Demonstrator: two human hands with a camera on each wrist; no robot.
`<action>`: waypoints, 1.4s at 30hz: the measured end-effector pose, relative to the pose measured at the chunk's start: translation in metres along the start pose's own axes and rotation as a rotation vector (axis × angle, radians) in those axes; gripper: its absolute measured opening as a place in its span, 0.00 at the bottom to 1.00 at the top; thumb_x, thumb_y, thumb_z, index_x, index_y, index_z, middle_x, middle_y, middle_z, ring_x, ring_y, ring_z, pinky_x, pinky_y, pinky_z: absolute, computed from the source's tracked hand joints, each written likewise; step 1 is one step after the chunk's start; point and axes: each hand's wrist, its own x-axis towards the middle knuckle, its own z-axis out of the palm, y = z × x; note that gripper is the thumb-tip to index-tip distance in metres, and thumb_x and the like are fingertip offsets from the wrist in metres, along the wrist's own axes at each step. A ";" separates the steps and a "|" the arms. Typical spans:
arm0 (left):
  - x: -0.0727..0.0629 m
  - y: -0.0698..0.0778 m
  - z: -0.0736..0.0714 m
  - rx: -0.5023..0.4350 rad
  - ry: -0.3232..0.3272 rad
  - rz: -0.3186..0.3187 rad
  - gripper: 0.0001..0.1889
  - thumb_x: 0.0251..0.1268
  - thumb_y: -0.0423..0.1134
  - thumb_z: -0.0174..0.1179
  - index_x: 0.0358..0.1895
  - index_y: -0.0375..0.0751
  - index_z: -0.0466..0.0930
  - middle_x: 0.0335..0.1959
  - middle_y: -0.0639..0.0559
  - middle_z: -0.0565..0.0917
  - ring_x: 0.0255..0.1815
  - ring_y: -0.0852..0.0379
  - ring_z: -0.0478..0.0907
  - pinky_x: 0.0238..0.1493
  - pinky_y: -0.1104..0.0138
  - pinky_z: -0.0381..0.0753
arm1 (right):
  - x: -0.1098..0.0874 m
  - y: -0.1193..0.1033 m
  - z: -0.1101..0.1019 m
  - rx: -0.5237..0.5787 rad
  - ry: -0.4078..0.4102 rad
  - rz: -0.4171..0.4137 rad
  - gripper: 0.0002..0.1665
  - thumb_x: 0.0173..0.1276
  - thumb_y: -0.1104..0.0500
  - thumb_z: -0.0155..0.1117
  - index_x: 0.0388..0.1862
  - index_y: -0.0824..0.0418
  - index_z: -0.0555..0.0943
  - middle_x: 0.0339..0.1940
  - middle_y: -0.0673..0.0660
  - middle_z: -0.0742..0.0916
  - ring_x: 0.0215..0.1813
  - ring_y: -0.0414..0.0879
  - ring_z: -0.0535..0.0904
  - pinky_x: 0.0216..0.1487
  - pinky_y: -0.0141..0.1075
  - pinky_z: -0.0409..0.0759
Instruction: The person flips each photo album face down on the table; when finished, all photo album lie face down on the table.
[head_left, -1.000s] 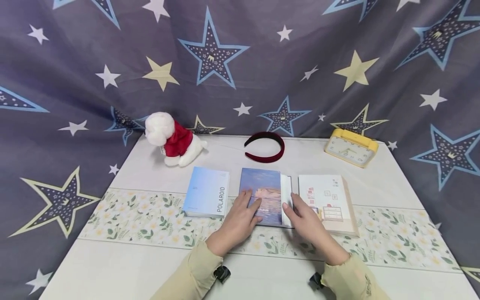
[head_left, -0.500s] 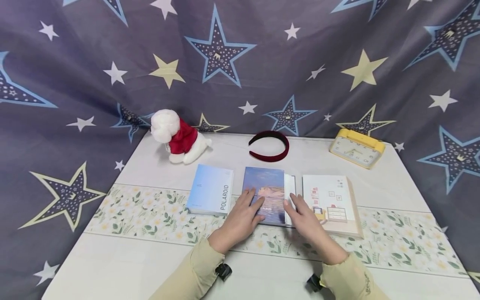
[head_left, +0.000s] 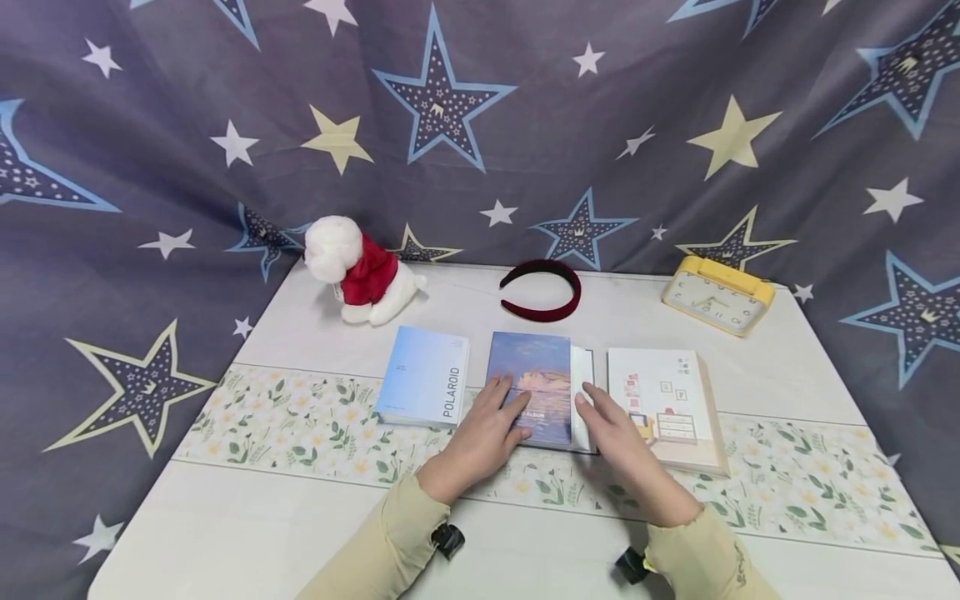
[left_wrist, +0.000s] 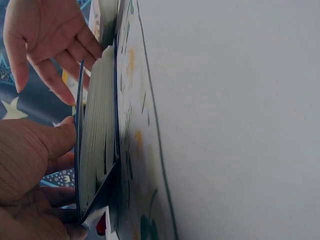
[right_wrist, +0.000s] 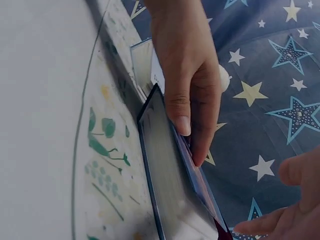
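A photo album (head_left: 534,358) with a seaside painting on its cover lies on the table, its pages showing past the cover's right edge. My left hand (head_left: 480,433) rests on the cover's lower left, fingers spread. Beside the exposed pages, my right hand (head_left: 618,433) has its fingers loosely extended at the album's right side. From the left wrist view, the album's page block (left_wrist: 100,125) shows edge-on between its covers, and the left thumb touches the front cover's edge. In the right wrist view, the left hand (right_wrist: 187,85) lies over the cover, with the right hand (right_wrist: 295,200) at lower right.
A blue Polaroid album (head_left: 422,375) lies to the left, and a book with a room drawing (head_left: 667,392) to the right. Behind stand a white plush dog (head_left: 363,271) in red, a dark red headband (head_left: 551,313) and a yellow alarm clock (head_left: 716,300). A star-patterned curtain (head_left: 480,217) hangs behind.
The head view has shifted slightly, so things appear a little further right. Both hands keep nearly the same place at the album.
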 end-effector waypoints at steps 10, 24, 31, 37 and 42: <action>0.000 -0.001 -0.001 -0.054 -0.029 -0.033 0.30 0.70 0.47 0.58 0.71 0.39 0.67 0.75 0.32 0.55 0.77 0.37 0.46 0.74 0.48 0.50 | 0.001 0.000 -0.008 0.141 -0.014 0.028 0.39 0.79 0.40 0.40 0.78 0.63 0.53 0.78 0.66 0.58 0.78 0.61 0.46 0.75 0.54 0.45; 0.003 -0.005 -0.005 -0.157 -0.039 -0.057 0.29 0.69 0.45 0.60 0.70 0.40 0.67 0.75 0.34 0.57 0.76 0.36 0.47 0.73 0.48 0.52 | 0.000 0.001 -0.016 0.384 -0.055 0.025 0.40 0.78 0.42 0.43 0.79 0.64 0.50 0.79 0.63 0.53 0.78 0.58 0.49 0.76 0.47 0.50; 0.002 -0.008 -0.009 -0.239 -0.043 -0.084 0.30 0.68 0.44 0.61 0.71 0.41 0.67 0.75 0.35 0.57 0.76 0.38 0.48 0.73 0.47 0.53 | 0.000 0.001 -0.017 0.457 -0.052 0.018 0.41 0.79 0.43 0.42 0.79 0.65 0.49 0.79 0.64 0.53 0.78 0.61 0.49 0.76 0.48 0.49; 0.002 -0.011 -0.010 -0.281 -0.042 -0.098 0.30 0.67 0.43 0.62 0.71 0.41 0.67 0.75 0.36 0.57 0.75 0.38 0.52 0.71 0.46 0.57 | -0.003 -0.001 -0.018 0.501 -0.033 0.030 0.39 0.78 0.44 0.43 0.79 0.63 0.49 0.79 0.65 0.52 0.77 0.61 0.51 0.76 0.49 0.50; 0.003 -0.013 -0.010 -0.323 -0.045 -0.120 0.29 0.68 0.42 0.61 0.70 0.41 0.67 0.75 0.36 0.58 0.75 0.37 0.53 0.69 0.44 0.60 | -0.004 0.001 -0.017 0.509 -0.022 0.001 0.40 0.78 0.43 0.42 0.79 0.64 0.49 0.78 0.68 0.51 0.77 0.63 0.51 0.75 0.51 0.50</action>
